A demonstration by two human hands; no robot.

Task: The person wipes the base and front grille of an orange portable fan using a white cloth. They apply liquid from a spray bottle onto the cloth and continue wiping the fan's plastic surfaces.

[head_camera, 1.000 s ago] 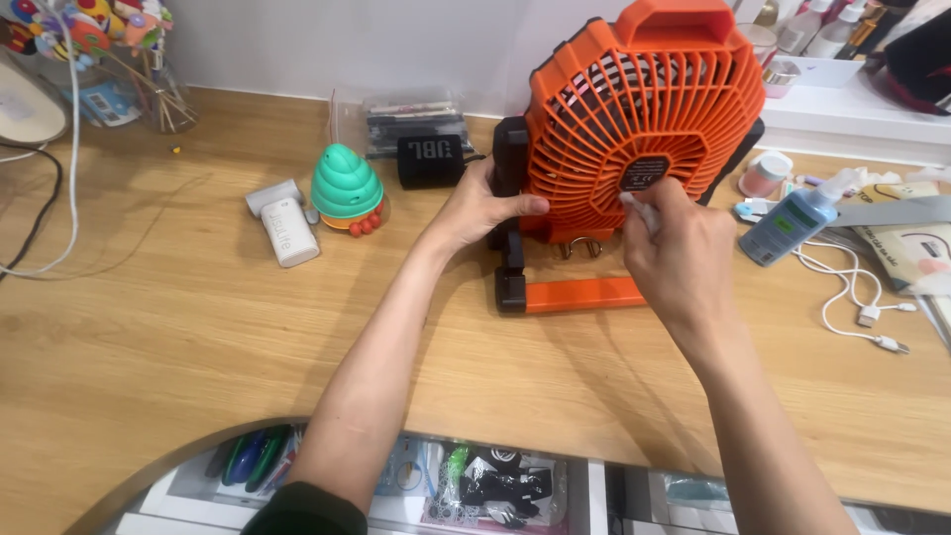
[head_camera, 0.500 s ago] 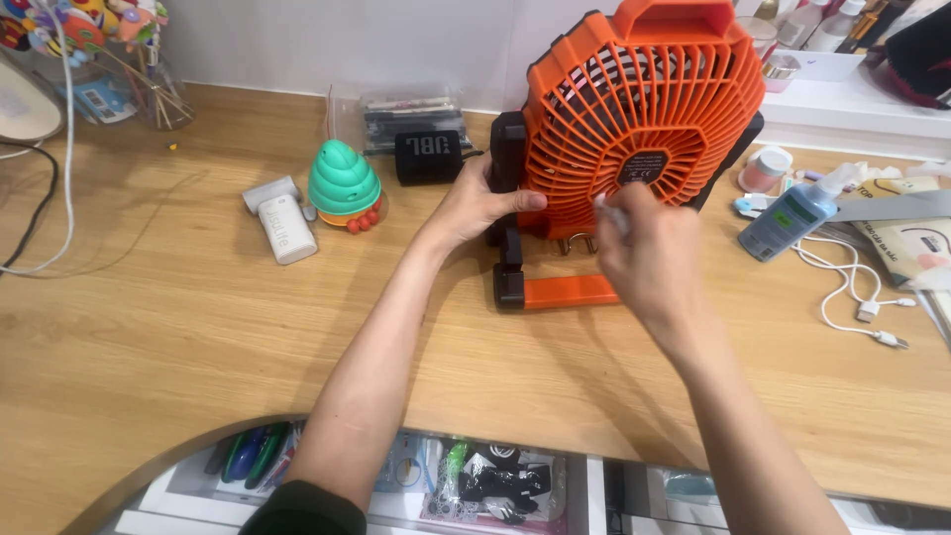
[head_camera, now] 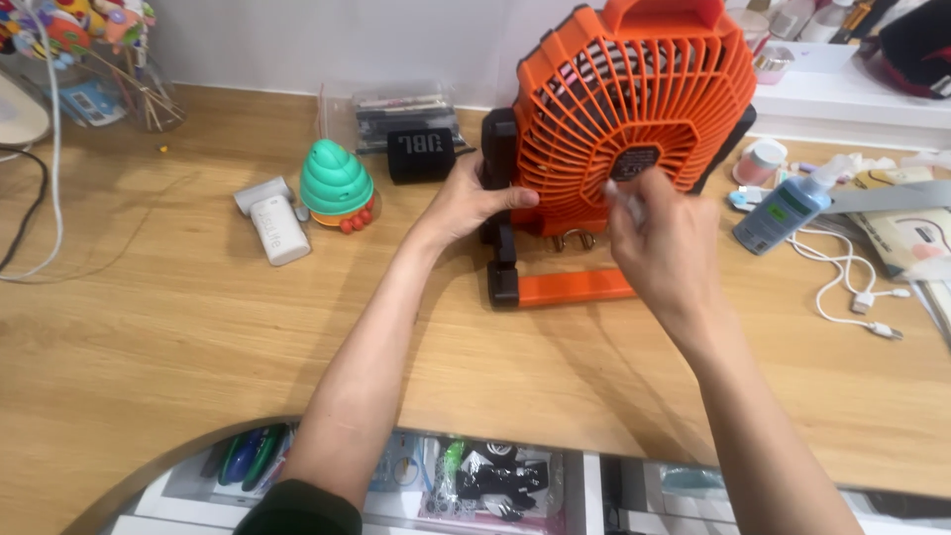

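Note:
An orange portable fan (head_camera: pixel 634 99) with a black frame and an orange base bar (head_camera: pixel 575 287) stands on the wooden desk (head_camera: pixel 158 327). My left hand (head_camera: pixel 471 203) grips the fan's black side post at its left. My right hand (head_camera: pixel 659 233) is raised in front of the grille, its fingers pinched on a small white thing (head_camera: pixel 624 198) against the lower slats; what that thing is I cannot tell.
Left of the fan lie a green cone-shaped toy (head_camera: pixel 337 183), a small white device (head_camera: pixel 275 226) and a small black speaker (head_camera: pixel 420 156). At the right are a spray bottle (head_camera: pixel 788 210), white cables (head_camera: pixel 852 282) and a small pink jar (head_camera: pixel 761 161). An open drawer (head_camera: pixel 475 481) sits below the desk edge.
My right hand has moved left and up across the front of the grille. My left hand has kept its hold on the fan's side.

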